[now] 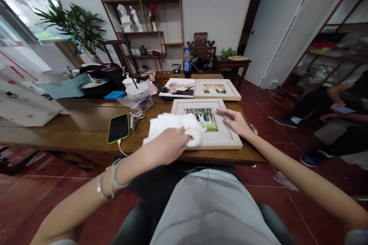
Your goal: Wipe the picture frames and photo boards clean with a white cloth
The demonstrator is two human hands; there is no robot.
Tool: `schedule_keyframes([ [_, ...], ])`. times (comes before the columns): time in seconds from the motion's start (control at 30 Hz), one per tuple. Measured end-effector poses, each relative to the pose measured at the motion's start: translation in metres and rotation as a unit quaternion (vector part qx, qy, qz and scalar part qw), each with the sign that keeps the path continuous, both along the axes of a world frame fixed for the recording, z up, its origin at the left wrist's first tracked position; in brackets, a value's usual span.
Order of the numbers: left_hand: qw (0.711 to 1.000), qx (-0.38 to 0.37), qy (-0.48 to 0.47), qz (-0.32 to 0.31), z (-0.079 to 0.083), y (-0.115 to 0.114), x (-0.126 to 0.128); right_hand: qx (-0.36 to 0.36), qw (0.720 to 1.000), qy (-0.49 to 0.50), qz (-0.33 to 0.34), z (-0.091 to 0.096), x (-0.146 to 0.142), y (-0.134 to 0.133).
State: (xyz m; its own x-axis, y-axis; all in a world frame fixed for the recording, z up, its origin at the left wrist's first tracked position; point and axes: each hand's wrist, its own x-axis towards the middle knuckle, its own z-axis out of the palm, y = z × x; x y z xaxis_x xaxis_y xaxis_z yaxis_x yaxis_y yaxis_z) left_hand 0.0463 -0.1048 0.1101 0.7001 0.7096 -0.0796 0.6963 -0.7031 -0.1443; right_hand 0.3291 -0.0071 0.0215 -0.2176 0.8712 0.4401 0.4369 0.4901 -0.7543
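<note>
A picture frame (221,146) with a pale wooden border and a photo (211,120) of people on grass lies flat near the table's front edge. My left hand (173,142) is closed around a bunched white towel (161,125), which covers the frame's left part and overlaps the photo's lower left corner. My right hand (238,123) rests on the right side of the frame, its index finger stretched toward the photo and a ring on one finger. Behind lie a second framed photo (230,90) and a large flat print or album (181,87).
Left of the towel are a green-edged phone (118,128) with a white cable and a crumpled silvery wrapper (135,118). A drink cup (138,89) in a plastic bag, a blue box (115,95) and a bottle (187,63) stand farther back. A person (342,103) sits at right.
</note>
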Motion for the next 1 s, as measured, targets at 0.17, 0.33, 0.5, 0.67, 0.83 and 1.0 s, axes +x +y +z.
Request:
schedule_keyframes([
  [0.17,1.0,0.002,-0.025,-0.014,0.008,-0.032,0.005,0.031,0.998,-0.042,0.045,0.004,0.001,0.0],
  [0.33,0.997,0.011,-0.026,0.078,0.008,0.027,0.007,0.014,0.994,-0.086,0.064,0.006,0.005,0.002],
  [0.5,0.975,0.13,-0.048,0.171,-0.003,0.117,-0.001,0.032,0.993,-0.096,0.06,0.002,0.004,0.004],
  [0.67,0.988,0.126,-0.061,0.07,-0.028,0.163,-0.006,0.057,0.993,-0.095,0.042,-0.003,0.004,0.003],
  [0.83,0.992,0.122,-0.018,0.033,-0.032,0.134,-0.001,0.075,0.992,-0.087,0.048,-0.008,0.006,0.005],
  [1.0,0.999,0.036,0.031,0.005,-0.008,0.039,0.007,0.079,0.992,-0.081,0.053,-0.008,0.007,0.005],
])
